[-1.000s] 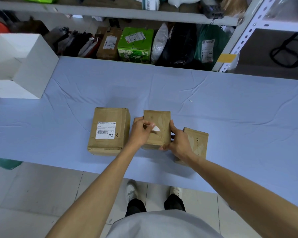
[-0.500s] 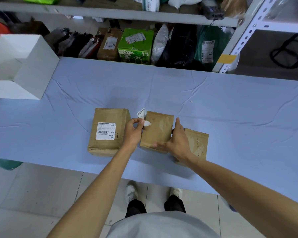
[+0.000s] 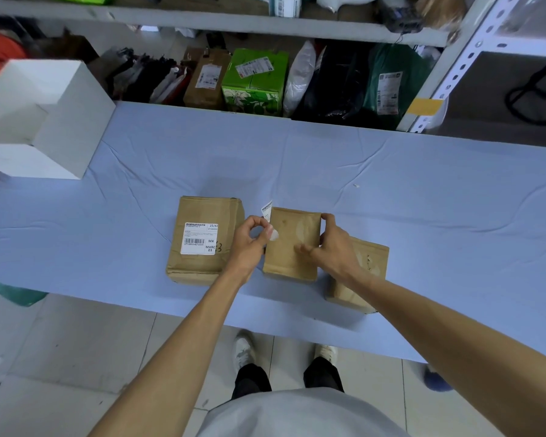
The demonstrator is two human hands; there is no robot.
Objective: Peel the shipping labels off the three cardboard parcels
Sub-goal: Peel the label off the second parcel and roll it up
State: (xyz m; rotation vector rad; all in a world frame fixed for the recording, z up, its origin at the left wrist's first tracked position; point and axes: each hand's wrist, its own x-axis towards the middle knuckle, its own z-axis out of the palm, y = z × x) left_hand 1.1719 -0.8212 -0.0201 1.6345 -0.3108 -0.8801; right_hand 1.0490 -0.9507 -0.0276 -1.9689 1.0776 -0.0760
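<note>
Left parcel (image 3: 199, 266): lies flat on the bench (image 3: 423, 216) at 9 o'clock of the other two, with no hand on it; probably the last one waiting.
Printed label (image 3: 200, 238): stuck to the top face of that parcel. It reads "25/42", "MX" and "MXRC 03", with a barcode above a code too small to trust, and a pen scrawl sits just beside it.
Left hand (image 3: 248, 244): thumb and forefinger pinch the peeled label (image 3: 267, 210), which stands up at 11 o'clock of the middle parcel (image 3: 289, 253). It is likely held off the card so the glue cannot catch again. Its print is too small to read.
Middle parcel: top face bare, with a paler patch where a sticker seems to have sat.
Right hand (image 3: 333, 247): grasps the middle parcel's right edge, fingers curled over the far corner and thumb on top, apparently bracing it against the pull.
Right parcel (image 3: 371, 266): just beside the middle one at 4 o'clock, partly under the right forearm. No label shows, only a scuffed tear.
Progress: two of three look stripped.
</note>
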